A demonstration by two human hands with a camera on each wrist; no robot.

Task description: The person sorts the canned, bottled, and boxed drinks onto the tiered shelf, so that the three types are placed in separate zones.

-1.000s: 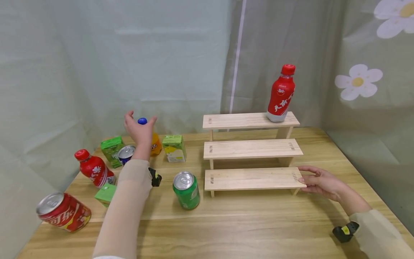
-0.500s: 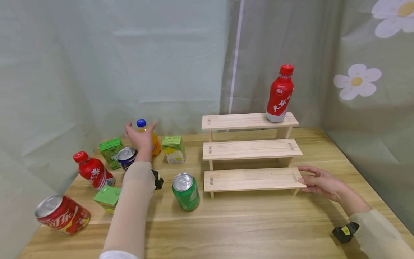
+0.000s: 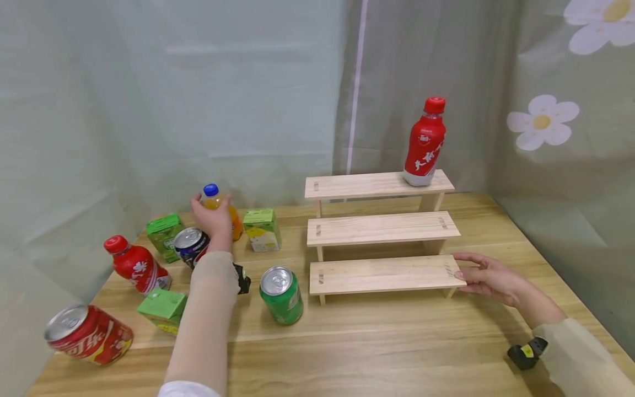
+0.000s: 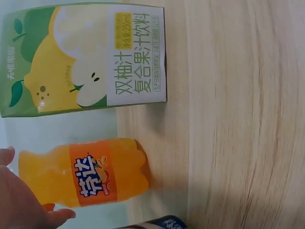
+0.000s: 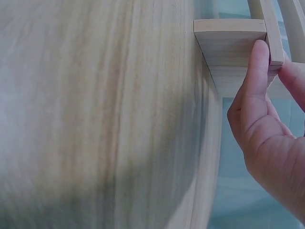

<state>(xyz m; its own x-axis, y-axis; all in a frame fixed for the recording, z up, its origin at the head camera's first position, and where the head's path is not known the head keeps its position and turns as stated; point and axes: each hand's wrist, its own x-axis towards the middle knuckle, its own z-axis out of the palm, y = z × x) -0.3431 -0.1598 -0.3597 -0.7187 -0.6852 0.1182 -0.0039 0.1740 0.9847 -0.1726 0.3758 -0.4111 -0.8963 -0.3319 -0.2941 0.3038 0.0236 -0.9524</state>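
Note:
An orange soda bottle (image 3: pixel 237 223) with a blue cap stands at the back left of the table. My left hand (image 3: pixel 214 219) is at its upper part, with thumb and fingers spread on either side. In the left wrist view, the bottle (image 4: pixel 95 171) is upright beside that hand (image 4: pixel 24 200), and no firm grip shows. My right hand (image 3: pixel 488 280) pinches the right end of the lowest step of a three-tier wooden shelf (image 3: pixel 382 275). In the right wrist view, the fingers (image 5: pixel 257 71) lie against the shelf board's end. A red bottle (image 3: pixel 425 146) stands on the top step.
Around my left arm are a green juice box (image 3: pixel 166 234), a dark blue can (image 3: pixel 190 245), a second red bottle (image 3: pixel 136 267), a flat-lying green box (image 3: pixel 163 309) and a red can (image 3: pixel 91 336). A yellow-green juice box (image 3: pixel 263 231) and a green can (image 3: pixel 281 298) stand to its right.
My left hand's thumb and fingers have come closer together around the orange soda bottle's upper part. My right hand stays on the shelf end. The head view has shifted slightly.

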